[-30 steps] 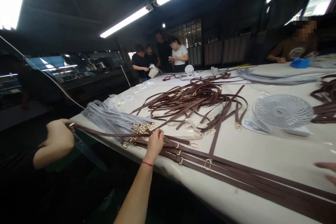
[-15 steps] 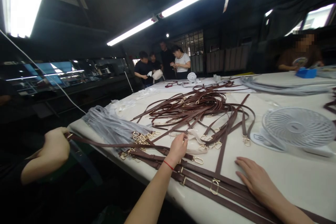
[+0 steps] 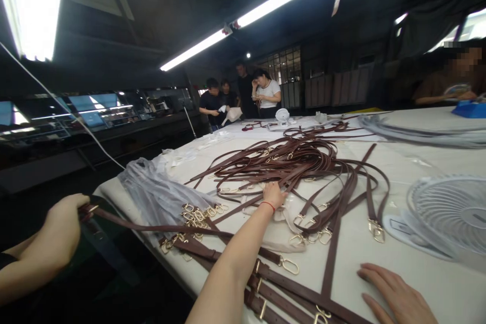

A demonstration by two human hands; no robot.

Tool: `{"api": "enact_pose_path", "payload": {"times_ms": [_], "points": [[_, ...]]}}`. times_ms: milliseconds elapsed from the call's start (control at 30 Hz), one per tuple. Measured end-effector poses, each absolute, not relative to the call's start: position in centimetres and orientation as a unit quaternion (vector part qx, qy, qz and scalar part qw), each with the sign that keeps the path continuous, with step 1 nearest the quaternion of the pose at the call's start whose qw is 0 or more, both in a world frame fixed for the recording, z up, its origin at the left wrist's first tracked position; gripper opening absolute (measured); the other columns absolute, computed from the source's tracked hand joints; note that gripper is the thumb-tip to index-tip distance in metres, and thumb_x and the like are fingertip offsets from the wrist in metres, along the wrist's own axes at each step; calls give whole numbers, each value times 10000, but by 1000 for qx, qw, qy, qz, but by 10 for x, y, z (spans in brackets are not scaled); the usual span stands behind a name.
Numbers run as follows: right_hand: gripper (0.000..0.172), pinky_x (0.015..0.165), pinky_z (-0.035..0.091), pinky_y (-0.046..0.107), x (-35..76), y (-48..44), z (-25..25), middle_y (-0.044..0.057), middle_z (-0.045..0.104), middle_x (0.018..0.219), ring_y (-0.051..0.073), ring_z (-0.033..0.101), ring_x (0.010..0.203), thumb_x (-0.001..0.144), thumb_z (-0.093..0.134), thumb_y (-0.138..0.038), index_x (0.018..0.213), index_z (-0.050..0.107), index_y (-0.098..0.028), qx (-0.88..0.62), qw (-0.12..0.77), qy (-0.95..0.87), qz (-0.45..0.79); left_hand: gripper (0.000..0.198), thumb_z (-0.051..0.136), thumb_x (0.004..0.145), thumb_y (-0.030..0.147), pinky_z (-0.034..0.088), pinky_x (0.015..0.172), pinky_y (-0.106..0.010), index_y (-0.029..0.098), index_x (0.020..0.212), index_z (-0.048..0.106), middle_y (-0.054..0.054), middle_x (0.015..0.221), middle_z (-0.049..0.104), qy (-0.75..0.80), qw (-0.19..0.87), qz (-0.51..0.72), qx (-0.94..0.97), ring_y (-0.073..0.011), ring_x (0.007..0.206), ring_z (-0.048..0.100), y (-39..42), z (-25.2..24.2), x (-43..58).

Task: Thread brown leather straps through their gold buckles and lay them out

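My left hand (image 3: 274, 195), with a red cord on its wrist, reaches to the near edge of a pile of brown straps (image 3: 288, 154). Its fingers bend down over straps and a clear plastic wrap, and their tips are hidden. My right hand (image 3: 398, 293) hovers over or rests on the table at lower right, fingers apart and holding nothing. Several buckled straps (image 3: 281, 283) lie side by side between my arms, with gold clasps. One strap's gold clasp (image 3: 290, 266) lies just right of my left forearm.
A co-worker's hand (image 3: 63, 230) at left holds a strap stretched over the table edge. Plastic-sleeved straps (image 3: 152, 192) lie at left. A white fan (image 3: 455, 215) stands at right. Several people (image 3: 243, 93) stand at the far end; another person (image 3: 451, 81) is at far right.
My left hand has reached forward to the strap pile. My right hand has drawn back from the laid-out straps, lower in view. The view has shifted slightly.
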State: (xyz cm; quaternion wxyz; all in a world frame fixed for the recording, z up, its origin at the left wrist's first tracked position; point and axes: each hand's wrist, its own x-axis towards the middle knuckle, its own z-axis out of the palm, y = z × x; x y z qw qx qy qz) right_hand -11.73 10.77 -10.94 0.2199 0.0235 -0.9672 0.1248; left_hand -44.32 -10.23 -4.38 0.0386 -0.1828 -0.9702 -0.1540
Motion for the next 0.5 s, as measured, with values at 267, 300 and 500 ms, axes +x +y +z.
{"api": "enact_pose_path", "payload": {"times_ms": [267,300,500], "points": [[372,938,481,434,-117,101,-101,67,593,1300,278,546,1196,901,469,-465,1199,633,-314,-5,143,-974,176,285,492,817,172,420,959,-374,134,1087,574,-169,1136,613,-925,15,-135,-356,-287,1116,542,-46,-31,-394],[367,957,464,439,-117,98,-97,71,584,1308,278,531,1211,909,460,-452,1203,626,-307,-11,139,-974,181,276,485,817,166,422,958,-373,138,1075,578,-165,1122,618,-915,14,-135,-380,-286,1105,547,-43,-27,-387],[332,985,425,441,-113,83,-68,89,575,1295,266,510,1212,913,456,-369,1190,607,-267,-21,108,-972,209,269,439,814,125,464,877,-344,185,1036,577,-109,1011,663,-866,-9,-129,-483,-252,978,602,-34,-3,-340]]}}
